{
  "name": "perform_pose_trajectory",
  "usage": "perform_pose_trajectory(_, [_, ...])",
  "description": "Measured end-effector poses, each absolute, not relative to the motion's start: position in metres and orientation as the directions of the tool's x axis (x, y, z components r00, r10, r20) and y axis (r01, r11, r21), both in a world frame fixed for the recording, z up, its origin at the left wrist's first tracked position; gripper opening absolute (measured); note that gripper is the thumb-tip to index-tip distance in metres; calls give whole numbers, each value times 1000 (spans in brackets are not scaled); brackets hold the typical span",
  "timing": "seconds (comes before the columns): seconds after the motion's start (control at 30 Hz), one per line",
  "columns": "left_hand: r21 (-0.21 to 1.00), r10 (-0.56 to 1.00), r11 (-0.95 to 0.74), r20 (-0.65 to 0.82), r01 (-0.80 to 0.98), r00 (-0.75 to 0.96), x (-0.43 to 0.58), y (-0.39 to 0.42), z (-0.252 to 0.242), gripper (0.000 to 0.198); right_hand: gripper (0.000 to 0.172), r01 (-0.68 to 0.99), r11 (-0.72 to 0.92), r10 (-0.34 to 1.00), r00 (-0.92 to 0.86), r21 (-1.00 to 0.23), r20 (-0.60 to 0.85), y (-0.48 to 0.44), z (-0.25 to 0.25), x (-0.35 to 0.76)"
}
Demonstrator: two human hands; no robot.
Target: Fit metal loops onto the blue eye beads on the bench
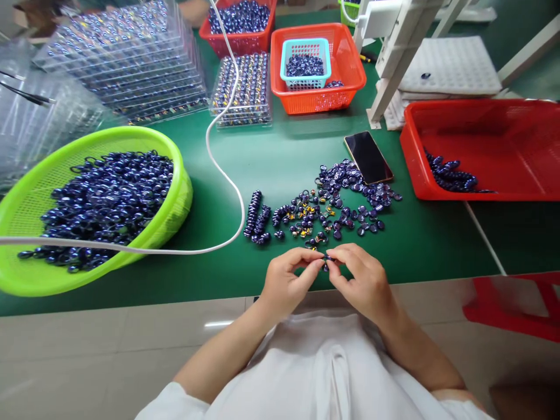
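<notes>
Both hands are pinched together right at the near edge of the green table [271, 169], working on one tiny dark blue piece [327, 260]. The left hand [284, 283] has its grip closed on it from one side with thumb and forefinger, and the right hand [361, 280] has its grip closed on the same piece from the other side, fingertips basically touching.

Just beyond the hands there's a loose scatter of blue pieces [332, 201], some with bits of yellow mixed in, and a phone [368, 157] lying face up at the far side of that pile. Toward the left edge sits a lime green basket [175, 157] heaped with more blue pieces, with a white cable [227, 175] looping across its front. A red bin [481, 122] sits by the right edge, mostly bare inside.
</notes>
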State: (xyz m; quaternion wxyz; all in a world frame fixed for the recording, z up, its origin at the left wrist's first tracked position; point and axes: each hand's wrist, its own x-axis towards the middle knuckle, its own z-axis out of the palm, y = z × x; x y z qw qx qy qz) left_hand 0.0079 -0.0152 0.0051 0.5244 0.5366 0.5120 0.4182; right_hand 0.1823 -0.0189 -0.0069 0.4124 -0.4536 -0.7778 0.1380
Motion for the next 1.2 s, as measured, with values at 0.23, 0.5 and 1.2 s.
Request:
perform_pose_trajectory(0.23, [799,834,529,-426,-287,350,1,-7,-3,14,26,518,543,833,-231,-661,503,-21,-4,180])
perform_pose_trajectory(0.5, [838,837,500,-405,-216,367,0,-11,1,24,17,524,595,804,-378,-610,459,-21,-11,189])
perform_pose_trajectory(1.2, [977,886,211,-198,17,419,-1,-19,3,32,7,479,689,723,-410,-544,556,-29,-20,178])
